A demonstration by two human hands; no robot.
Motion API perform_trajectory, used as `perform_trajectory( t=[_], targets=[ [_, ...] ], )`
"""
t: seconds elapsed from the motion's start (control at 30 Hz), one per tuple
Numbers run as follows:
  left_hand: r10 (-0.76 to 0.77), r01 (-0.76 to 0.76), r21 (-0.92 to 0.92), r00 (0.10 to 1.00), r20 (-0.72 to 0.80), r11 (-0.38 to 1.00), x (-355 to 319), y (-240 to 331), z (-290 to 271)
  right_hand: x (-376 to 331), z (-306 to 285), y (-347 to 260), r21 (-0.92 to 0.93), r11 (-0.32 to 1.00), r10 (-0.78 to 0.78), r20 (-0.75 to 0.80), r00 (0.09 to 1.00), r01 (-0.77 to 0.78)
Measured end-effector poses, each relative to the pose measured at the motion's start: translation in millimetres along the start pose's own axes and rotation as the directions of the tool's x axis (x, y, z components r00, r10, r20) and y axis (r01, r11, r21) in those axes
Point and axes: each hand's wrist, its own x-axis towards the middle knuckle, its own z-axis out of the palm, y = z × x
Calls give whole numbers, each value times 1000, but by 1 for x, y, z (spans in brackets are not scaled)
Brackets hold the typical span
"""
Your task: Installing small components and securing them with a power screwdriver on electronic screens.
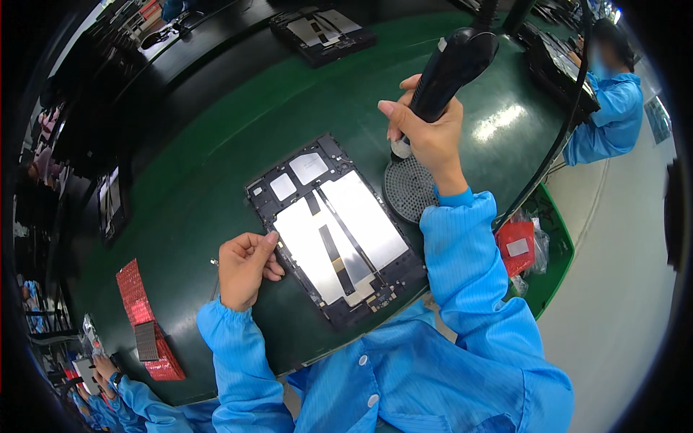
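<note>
An open tablet-like device lies on the green table in front of me, its black frame around silver plates and dark ribbon cables. At its left edge is my left hand, thumb and forefinger pinched together; whatever is between them, if anything, is hidden. My right hand is wrapped around the lower part of a black handheld tool with a thick cord at its top; its exact kind does not show. Below that hand, right of the device, sits a round grey disc covered in small holes, partly covered by my wrist.
Red bubble wrap with a dark flat block lies at the left. Another opened device is at the back. A green bin with a red bag stands lower right. Co-workers in blue sit at left and right.
</note>
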Motion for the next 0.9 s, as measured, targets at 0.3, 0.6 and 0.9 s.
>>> perform_trajectory(
  t=[0.3, 0.6, 0.9],
  targets=[
    [-90, 90, 1, 993, 73, 996, -4, 2, -15, -5, 15, -6, -12, 1000, 22, -56, 998, -23],
    [-39, 39, -5, 996, 76, 999, 2, 1, -11, -34, 101, -60, 209, 976, -102, 208, 973, 58],
    [-9, 10, -15, 997, 75, 1000, 1, -2, -13, -56, 170, -34, 140, 985, 29, 432, 901, -99]
  ],
)
